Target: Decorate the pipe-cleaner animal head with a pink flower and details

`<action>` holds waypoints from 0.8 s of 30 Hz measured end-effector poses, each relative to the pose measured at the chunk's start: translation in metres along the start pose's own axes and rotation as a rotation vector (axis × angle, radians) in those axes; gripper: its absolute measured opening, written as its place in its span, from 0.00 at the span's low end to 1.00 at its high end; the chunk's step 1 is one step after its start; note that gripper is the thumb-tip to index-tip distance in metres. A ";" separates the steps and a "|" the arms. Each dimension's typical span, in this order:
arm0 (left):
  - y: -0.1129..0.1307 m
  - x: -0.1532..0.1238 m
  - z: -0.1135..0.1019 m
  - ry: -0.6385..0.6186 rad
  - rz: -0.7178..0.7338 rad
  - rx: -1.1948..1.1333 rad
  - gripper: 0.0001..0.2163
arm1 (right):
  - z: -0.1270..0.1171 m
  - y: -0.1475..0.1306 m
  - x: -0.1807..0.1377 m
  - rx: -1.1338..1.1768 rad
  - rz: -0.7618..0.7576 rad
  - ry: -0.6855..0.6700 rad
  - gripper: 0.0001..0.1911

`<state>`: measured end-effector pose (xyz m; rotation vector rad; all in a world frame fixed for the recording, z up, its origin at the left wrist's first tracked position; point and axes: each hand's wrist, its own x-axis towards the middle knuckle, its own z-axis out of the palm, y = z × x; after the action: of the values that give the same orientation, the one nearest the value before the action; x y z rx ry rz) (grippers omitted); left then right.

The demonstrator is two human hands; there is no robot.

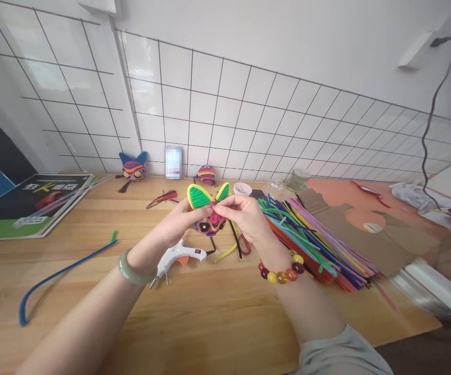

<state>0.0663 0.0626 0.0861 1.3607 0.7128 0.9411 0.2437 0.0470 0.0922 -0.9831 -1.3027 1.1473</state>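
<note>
Both my hands meet at a colourful pipe-cleaner animal head [209, 225] held up over the table. It has green ears edged in yellow, a striped face and a dark round eye. My left hand [184, 221] grips it from the left, thumb pressed near the base of the ears. On the other side my right hand [244, 216] pinches at the same spot, fingers closed; whatever small piece lies between those fingertips is hidden. Below the head, a white hot glue gun [180, 253] lies on the wooden table [178, 328] beside my left wrist.
A bundle of pipe cleaners [311, 239] lies to the right, by cut cardboard [397, 242]. A blue pipe cleaner [66, 268] and a large book [29, 200] are at left. Against the wall stand a blue-eared head [133, 167], a striped head [207, 174] and a phone [173, 162].
</note>
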 end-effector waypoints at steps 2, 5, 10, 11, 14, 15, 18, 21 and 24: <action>-0.003 0.001 0.000 0.024 -0.017 -0.009 0.15 | 0.001 0.002 0.001 -0.011 -0.016 -0.002 0.11; -0.003 0.002 -0.001 0.019 -0.057 -0.030 0.15 | 0.001 0.003 0.001 -0.059 -0.056 -0.016 0.10; -0.001 0.003 -0.001 0.034 -0.092 -0.078 0.16 | 0.000 -0.001 0.000 -0.176 -0.095 -0.015 0.10; 0.000 0.003 -0.001 0.039 -0.096 -0.087 0.16 | 0.000 -0.001 0.001 -0.186 -0.094 -0.016 0.10; 0.000 0.004 -0.001 0.057 -0.107 -0.096 0.14 | 0.000 0.003 0.002 -0.149 -0.085 -0.026 0.11; 0.000 0.004 -0.001 0.059 -0.110 -0.095 0.14 | 0.000 0.006 0.003 -0.134 -0.087 -0.024 0.11; -0.001 0.004 -0.001 0.063 -0.109 -0.085 0.14 | 0.000 0.012 0.006 -0.115 -0.095 -0.008 0.11; -0.001 0.004 0.000 0.071 -0.088 -0.067 0.15 | 0.000 0.015 0.007 -0.084 -0.080 0.009 0.10; 0.001 0.003 0.000 0.071 -0.086 -0.057 0.15 | 0.000 0.014 0.006 -0.078 -0.065 0.013 0.10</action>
<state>0.0678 0.0650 0.0870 1.2425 0.7868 0.9376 0.2419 0.0556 0.0800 -0.9962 -1.3685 1.0455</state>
